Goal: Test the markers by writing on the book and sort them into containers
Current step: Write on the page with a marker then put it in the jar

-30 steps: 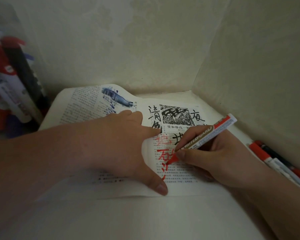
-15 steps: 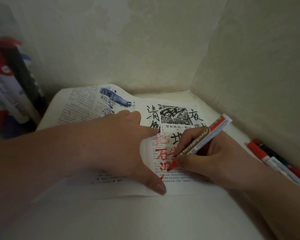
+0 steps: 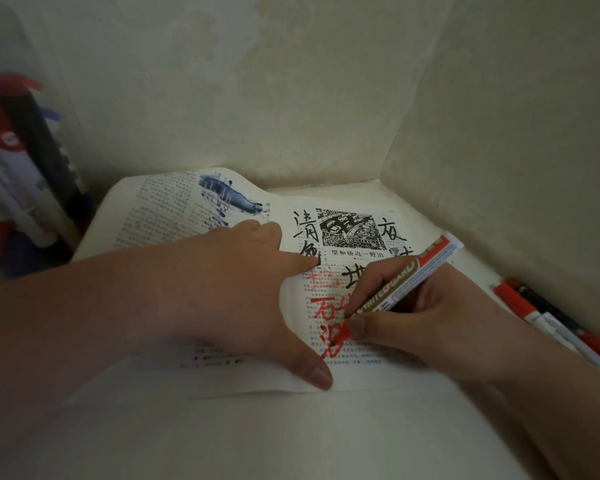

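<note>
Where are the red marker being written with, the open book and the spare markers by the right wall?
red marker (image 3: 426, 263): head view, on its labelled barrel.
book (image 3: 153, 216): head view, on the printed left page.
spare markers (image 3: 510, 295): head view, on the red end of the nearest one.

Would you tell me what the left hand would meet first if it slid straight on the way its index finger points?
Probably the right hand, at the fingers gripping the red marker; only the flat page of the book lies between, though depth is hard to judge.
</note>
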Tool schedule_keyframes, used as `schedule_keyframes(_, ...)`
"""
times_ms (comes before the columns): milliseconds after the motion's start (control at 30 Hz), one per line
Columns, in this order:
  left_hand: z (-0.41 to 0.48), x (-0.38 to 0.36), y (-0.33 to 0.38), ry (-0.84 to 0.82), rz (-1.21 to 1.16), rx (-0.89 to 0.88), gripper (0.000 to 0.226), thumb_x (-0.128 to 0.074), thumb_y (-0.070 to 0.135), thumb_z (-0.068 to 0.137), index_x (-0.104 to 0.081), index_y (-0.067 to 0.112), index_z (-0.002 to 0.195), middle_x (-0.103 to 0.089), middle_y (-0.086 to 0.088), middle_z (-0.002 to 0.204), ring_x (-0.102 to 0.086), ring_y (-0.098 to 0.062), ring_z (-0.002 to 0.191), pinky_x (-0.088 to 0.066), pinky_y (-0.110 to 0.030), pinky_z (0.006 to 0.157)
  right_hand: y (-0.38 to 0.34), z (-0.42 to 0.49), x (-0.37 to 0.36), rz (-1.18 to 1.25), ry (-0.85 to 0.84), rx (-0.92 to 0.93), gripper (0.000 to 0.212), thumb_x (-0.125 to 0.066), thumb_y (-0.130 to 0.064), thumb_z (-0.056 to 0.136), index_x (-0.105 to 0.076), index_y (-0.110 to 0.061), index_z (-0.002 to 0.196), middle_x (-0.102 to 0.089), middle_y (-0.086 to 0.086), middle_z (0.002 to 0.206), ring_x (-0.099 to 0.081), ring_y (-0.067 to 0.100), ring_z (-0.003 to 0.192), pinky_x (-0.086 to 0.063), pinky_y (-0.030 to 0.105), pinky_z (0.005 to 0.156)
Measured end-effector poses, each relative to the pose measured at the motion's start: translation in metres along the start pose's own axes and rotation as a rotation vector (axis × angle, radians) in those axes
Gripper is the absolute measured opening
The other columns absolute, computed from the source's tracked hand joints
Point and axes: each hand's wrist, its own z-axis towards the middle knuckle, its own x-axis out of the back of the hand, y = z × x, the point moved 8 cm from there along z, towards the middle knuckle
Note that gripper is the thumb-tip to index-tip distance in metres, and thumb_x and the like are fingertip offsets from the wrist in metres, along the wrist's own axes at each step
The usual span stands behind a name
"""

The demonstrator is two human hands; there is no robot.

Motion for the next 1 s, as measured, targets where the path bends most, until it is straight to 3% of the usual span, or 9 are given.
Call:
schedule_keyframes(300,0.000,0.000,0.000,-0.003,-0.008,-0.001,0.129,-0.035,0.111,0.022,-0.015,0.061,0.139,-0.031,0.015,0.105,-0.033,-0.009,0.111,-0.042,-0.041,0.101,0.002,0.000,0.000,-0.007,-0.052,-0.042,0.034,-0.070,0.012,0.078,-0.071,-0.018,0.064,-0.057,0.004,0.049,-0.044,0.011,0.039,-0.036,0.019,0.040)
schedule_keyframes(467,0.000,-0.001,0.000,-0.015,0.008,0.007,0.134,-0.037,0.111,0.024,-0.009,0.058,0.144,-0.030,0.015,0.107,-0.030,-0.008,0.109,-0.041,-0.040,0.102,0.011,0.002,0.014,0.053,0.046,-0.045,0.007,-0.072,-0.004,0.073,-0.066,-0.006,0.069,-0.056,0.026,0.057,-0.042,0.013,0.039,-0.034,0.018,0.041)
schedule_keyframes(600,0.000,-0.001,0.000,-0.017,0.006,0.008,0.132,-0.036,0.111,0.024,-0.008,0.060,0.142,-0.030,0.016,0.107,-0.031,-0.008,0.110,-0.041,-0.040,0.102,0.010,0.000,0.019,0.003,0.020,-0.036,0.011,-0.080,-0.002,0.079,-0.069,-0.004,0.076,-0.064,0.014,0.060,-0.049,0.007,0.044,-0.038,0.016,0.042)
schedule_keyframes(667,0.000,-0.001,0.000,-0.022,0.006,0.007,0.135,-0.035,0.111,0.022,-0.008,0.059,0.144,-0.029,0.015,0.106,-0.030,-0.009,0.109,-0.041,-0.041,0.103,0.010,0.000,0.019,-0.091,0.026,-0.035,0.008,-0.078,-0.012,0.075,-0.070,-0.010,0.074,-0.063,0.018,0.061,-0.048,0.012,0.047,-0.038,0.020,0.045)
schedule_keyframes(800,0.000,-0.001,-0.001,-0.016,-0.007,0.011,0.136,-0.035,0.111,0.021,-0.006,0.059,0.143,-0.029,0.016,0.107,-0.032,-0.009,0.112,-0.041,-0.041,0.104,0.012,0.000,0.029,-0.109,0.126,-0.030,0.006,-0.073,-0.010,0.073,-0.067,-0.010,0.073,-0.062,0.025,0.064,-0.049,0.021,0.052,-0.039,0.029,0.049)
schedule_keyframes(900,0.000,-0.002,-0.001,-0.016,-0.002,0.014,0.138,-0.034,0.112,0.020,-0.006,0.059,0.144,-0.029,0.014,0.109,-0.031,-0.010,0.114,-0.040,-0.041,0.104,0.013,0.000,0.027,-0.088,0.127,-0.029,0.009,-0.078,-0.010,0.080,-0.069,-0.011,0.076,-0.068,0.015,0.066,-0.052,0.015,0.053,-0.040,0.023,0.048)
schedule_keyframes(1000,0.001,-0.002,-0.001,-0.017,0.014,0.010,0.140,-0.033,0.112,0.021,-0.007,0.058,0.147,-0.028,0.012,0.106,-0.029,-0.010,0.108,-0.040,-0.040,0.103,0.010,-0.001,0.026,-0.109,0.095,-0.029,0.016,-0.075,0.000,0.083,-0.070,-0.011,0.073,-0.067,0.018,0.064,-0.051,0.014,0.049,-0.041,0.022,0.046)
